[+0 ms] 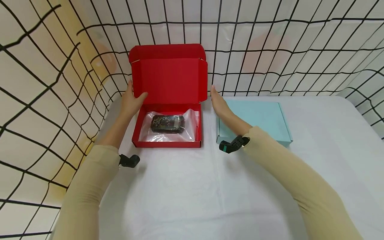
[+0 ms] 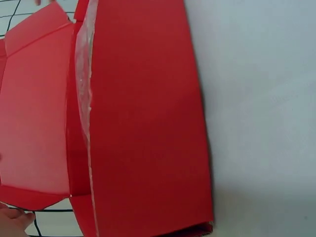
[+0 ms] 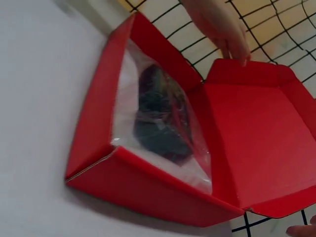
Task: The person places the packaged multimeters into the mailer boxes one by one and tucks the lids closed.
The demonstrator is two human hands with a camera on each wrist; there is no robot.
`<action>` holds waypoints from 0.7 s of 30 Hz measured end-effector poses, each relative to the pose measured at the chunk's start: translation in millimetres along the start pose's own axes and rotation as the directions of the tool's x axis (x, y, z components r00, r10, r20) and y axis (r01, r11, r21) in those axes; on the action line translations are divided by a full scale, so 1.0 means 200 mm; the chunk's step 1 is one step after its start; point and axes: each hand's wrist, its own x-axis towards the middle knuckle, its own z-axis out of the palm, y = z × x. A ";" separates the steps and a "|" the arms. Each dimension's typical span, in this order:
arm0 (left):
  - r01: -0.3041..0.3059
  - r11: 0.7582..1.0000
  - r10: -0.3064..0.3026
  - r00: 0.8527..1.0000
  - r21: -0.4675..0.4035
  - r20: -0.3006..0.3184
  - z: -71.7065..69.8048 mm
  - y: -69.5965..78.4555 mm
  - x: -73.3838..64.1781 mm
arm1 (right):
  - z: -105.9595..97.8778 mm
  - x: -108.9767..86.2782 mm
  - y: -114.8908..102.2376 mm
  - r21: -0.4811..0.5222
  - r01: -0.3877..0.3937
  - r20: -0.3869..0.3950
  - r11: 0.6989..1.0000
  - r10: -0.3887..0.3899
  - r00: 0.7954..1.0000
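A red cardboard box (image 1: 166, 144) stands with its lid (image 1: 171, 80) raised toward the back. Inside lies a dark, patterned object (image 1: 168, 123) in a clear plastic bag (image 1: 189, 125); its exact kind is unclear. At the lid's left side flap is my left hand (image 1: 131, 101), thumb spread away from straight fingers. The right wrist view has that left hand (image 3: 219, 24) touching the flap's edge. Right of the lid, a little apart from it, my right hand (image 1: 222, 106) is held with extended fingers and nothing in it.
A closed light-blue box (image 1: 258, 116) lies to the right, partly under my right forearm. Black wire grid panels (image 1: 240, 50) rise behind and along the left. White cloth (image 1: 180, 190) covers the table.
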 end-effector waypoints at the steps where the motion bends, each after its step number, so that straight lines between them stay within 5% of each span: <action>1: 0.009 1.000 -0.009 1.000 -0.009 0.005 0.00 0.00 0.00 | 0.00 0.01 -0.01 0.022 0.014 -0.006 1.000 -0.014 1.000; 9: -0.008 0.999 0.008 1.000 -0.052 -0.012 -0.01 -0.02 -0.02 | -0.02 0.05 -0.02 0.299 0.006 0.073 0.954 -0.029 0.997; 14: 0.001 0.991 -0.004 1.000 -0.136 -0.020 -0.03 -0.02 -0.04 | 0.00 0.04 0.00 0.218 0.041 0.150 0.975 -0.075 0.986; 21: 0.014 0.984 -0.008 0.999 -0.179 0.038 -0.06 -0.04 -0.07 | 0.02 0.03 0.01 0.209 0.089 0.146 0.974 -0.121 0.982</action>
